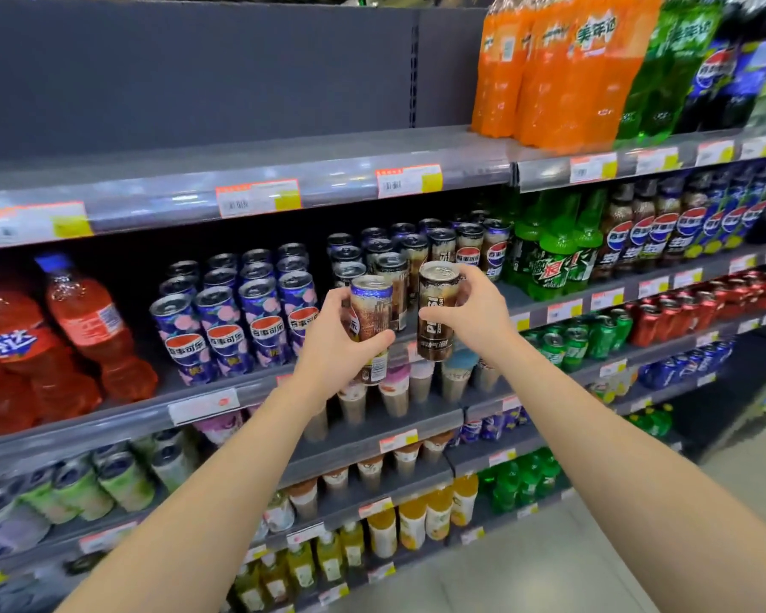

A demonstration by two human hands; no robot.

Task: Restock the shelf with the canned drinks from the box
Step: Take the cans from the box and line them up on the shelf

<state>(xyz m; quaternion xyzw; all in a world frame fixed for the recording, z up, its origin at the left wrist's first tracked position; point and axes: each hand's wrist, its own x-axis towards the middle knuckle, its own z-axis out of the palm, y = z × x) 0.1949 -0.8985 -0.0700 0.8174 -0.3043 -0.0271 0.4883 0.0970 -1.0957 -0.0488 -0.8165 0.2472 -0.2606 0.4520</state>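
Before the shelf (257,393), my left hand (335,342) and right hand (474,314) each clasp an upright can; the right can (436,309) seems nearer the brown row (421,254).

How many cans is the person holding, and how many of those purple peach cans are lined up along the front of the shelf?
Brown cola cans held in the hands: 2, one in the left hand as the left can, one in the right hand as the right can
Purple peach cans in the front row: 4
Total: 6
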